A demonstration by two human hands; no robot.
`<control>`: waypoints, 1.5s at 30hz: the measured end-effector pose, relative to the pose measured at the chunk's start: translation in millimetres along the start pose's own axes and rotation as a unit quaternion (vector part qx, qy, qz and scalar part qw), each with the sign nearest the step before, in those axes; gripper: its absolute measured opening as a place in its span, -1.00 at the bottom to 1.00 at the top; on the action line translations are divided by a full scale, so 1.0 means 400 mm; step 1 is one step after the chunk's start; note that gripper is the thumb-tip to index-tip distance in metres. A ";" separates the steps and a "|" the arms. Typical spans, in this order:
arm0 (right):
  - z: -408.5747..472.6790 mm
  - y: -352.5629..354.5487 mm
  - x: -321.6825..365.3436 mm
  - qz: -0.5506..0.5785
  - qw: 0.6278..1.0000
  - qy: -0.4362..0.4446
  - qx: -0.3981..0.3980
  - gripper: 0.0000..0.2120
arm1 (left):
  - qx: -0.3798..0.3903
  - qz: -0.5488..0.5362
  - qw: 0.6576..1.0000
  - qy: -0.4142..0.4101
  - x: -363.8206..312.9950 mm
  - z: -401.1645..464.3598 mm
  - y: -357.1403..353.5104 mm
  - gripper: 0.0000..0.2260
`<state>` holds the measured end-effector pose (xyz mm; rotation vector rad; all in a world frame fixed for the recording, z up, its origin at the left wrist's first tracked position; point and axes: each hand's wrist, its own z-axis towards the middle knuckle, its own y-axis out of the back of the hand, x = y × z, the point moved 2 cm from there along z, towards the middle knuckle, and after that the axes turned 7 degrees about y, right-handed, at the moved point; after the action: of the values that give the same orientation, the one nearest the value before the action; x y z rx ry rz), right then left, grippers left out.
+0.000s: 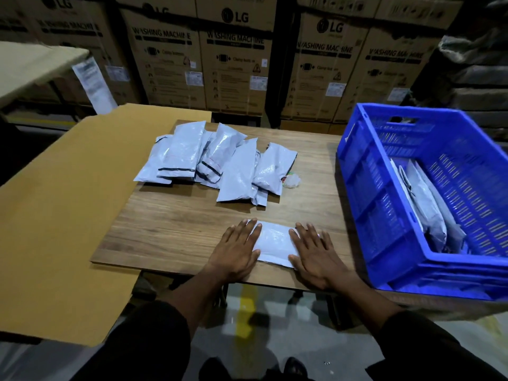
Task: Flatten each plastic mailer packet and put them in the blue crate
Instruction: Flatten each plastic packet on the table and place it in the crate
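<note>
A white plastic mailer packet (275, 243) lies flat near the front edge of the wooden table (178, 226). My left hand (237, 250) presses on its left end with straight fingers. My right hand (313, 255) presses on its right end the same way. Farther back on the table sits a pile of several grey-white mailer packets (217, 158), overlapping one another. The blue crate (384, 215) stands at the table's right side, and a few packets (428, 210) lean inside it.
A large brown cardboard sheet (63, 204) covers the left side and overhangs the table. A small clear plastic scrap (291, 181) lies beside the pile. Stacked washing machine cartons (236, 59) form a wall behind the table.
</note>
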<state>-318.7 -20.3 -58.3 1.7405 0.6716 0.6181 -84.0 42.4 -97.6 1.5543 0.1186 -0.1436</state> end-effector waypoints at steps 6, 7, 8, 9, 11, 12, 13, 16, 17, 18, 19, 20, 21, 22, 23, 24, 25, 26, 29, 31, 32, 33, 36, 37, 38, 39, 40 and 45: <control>0.044 -0.004 0.075 0.014 0.998 0.054 -0.043 -0.39 | 0.009 0.005 1.000 0.002 0.003 0.001 -0.007 -0.40; 0.043 -0.016 0.074 0.025 0.998 0.051 -0.036 -0.39 | 0.012 0.006 1.000 0.003 0.004 0.000 -0.010 -0.41; 0.042 -0.025 0.070 0.034 0.998 0.048 -0.031 -0.39 | 0.011 0.008 1.000 0.002 0.003 -0.001 -0.012 -0.41; 0.043 -0.027 0.065 0.042 0.998 0.048 -0.024 -0.39 | 0.012 0.008 1.000 0.001 0.001 0.000 -0.013 -0.40; 0.046 -0.020 0.063 0.063 0.997 0.049 -0.004 -0.37 | 0.014 0.000 1.000 -0.001 0.002 0.004 -0.016 -0.40; 0.046 -0.011 0.061 0.072 0.996 0.050 0.002 -0.35 | 0.017 -0.003 1.000 -0.001 0.003 0.006 -0.016 -0.40; 0.045 -0.003 0.059 0.080 0.995 0.054 0.006 -0.31 | 0.018 -0.003 1.000 0.000 0.004 0.007 -0.014 -0.40; 0.028 0.001 0.046 0.047 0.994 0.094 -0.029 -0.25 | 0.025 -0.012 1.000 -0.001 0.009 0.009 -0.010 -0.38; 0.019 -0.003 0.040 0.016 0.992 0.110 -0.066 -0.27 | 0.028 -0.017 0.999 0.000 0.010 0.009 -0.009 -0.37; 0.011 -0.003 0.035 -0.014 0.987 0.125 -0.098 -0.34 | 0.026 -0.023 0.999 0.002 0.010 0.009 -0.009 -0.36; 0.004 -0.003 0.028 -0.039 0.982 0.138 -0.123 -0.43 | 0.025 -0.029 0.999 0.003 0.008 0.010 -0.007 -0.35; 0.000 -0.003 0.023 -0.054 0.976 0.150 -0.147 -0.54 | 0.028 -0.031 0.999 0.005 0.005 0.010 -0.002 -0.34; -0.003 -0.003 0.020 -0.063 0.971 0.159 -0.168 -0.64 | 0.034 -0.029 0.999 0.006 0.003 0.009 0.002 -0.32; -0.007 -0.001 0.019 -0.067 0.966 0.166 -0.184 -0.72 | 0.039 -0.027 0.999 0.005 0.001 0.009 0.005 -0.30; -0.012 0.002 0.020 -0.066 0.964 0.171 -0.194 -0.78 | 0.039 -0.030 0.999 0.004 0.000 0.007 0.008 -0.27; -0.017 0.007 0.022 -0.056 0.962 0.171 -0.205 -0.82 | 0.034 -0.038 0.999 0.001 0.000 0.002 0.010 -0.24; -0.021 0.014 0.023 -0.042 0.962 0.161 -0.219 -0.83 | 0.025 -0.045 0.999 -0.005 -0.003 -0.004 0.017 -0.21; -0.027 0.023 0.024 -0.027 0.962 0.145 -0.228 -0.84 | 0.014 -0.046 0.999 -0.010 -0.006 -0.011 0.021 -0.20; -0.037 0.037 0.047 -0.028 0.955 0.144 -0.260 -0.81 | -0.001 -0.042 0.999 -0.023 -0.015 -0.022 0.025 -0.27; -0.046 0.028 0.062 -0.088 0.939 0.212 -0.257 -0.70 | -0.014 -0.049 0.998 -0.026 -0.024 -0.012 0.033 -0.20; -0.051 0.022 0.070 -0.131 0.928 0.254 -0.239 -0.65 | -0.017 -0.054 0.998 -0.024 -0.025 -0.006 0.039 -0.17; -0.057 0.016 0.076 -0.162 0.918 0.289 -0.217 -0.61 | -0.016 -0.055 0.998 -0.023 -0.023 0.000 0.043 -0.15; -0.053 0.004 0.098 -0.210 0.914 0.308 -0.158 -0.72 | -0.005 -0.036 0.998 -0.055 -0.016 0.017 0.050 -0.20; -0.045 0.010 0.105 -0.223 0.920 0.282 -0.155 -0.82 | -0.004 -0.029 0.998 -0.061 -0.020 0.020 0.058 -0.23; -0.033 0.021 0.107 -0.223 0.927 0.256 -0.158 -0.91 | 0.001 -0.024 0.998 -0.061 -0.027 0.021 0.070 -0.25; -0.021 0.033 0.105 -0.214 0.934 0.241 -0.158 -0.88 | 0.008 -0.022 0.998 -0.056 -0.034 0.021 0.081 -0.28; -0.008 0.042 0.101 -0.201 0.936 0.240 -0.163 -0.83 | 0.007 -0.028 0.999 -0.045 -0.040 0.020 0.093 -0.30; -0.002 0.147 0.058 -0.151 0.940 0.244 -0.183 -0.75 | -0.103 -0.199 0.970 0.094 -0.059 0.013 0.106 -0.31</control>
<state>-295.5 -16.6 0.3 1.1107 1.0696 0.9031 -100.4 38.2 -51.8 1.3189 0.5794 -0.2895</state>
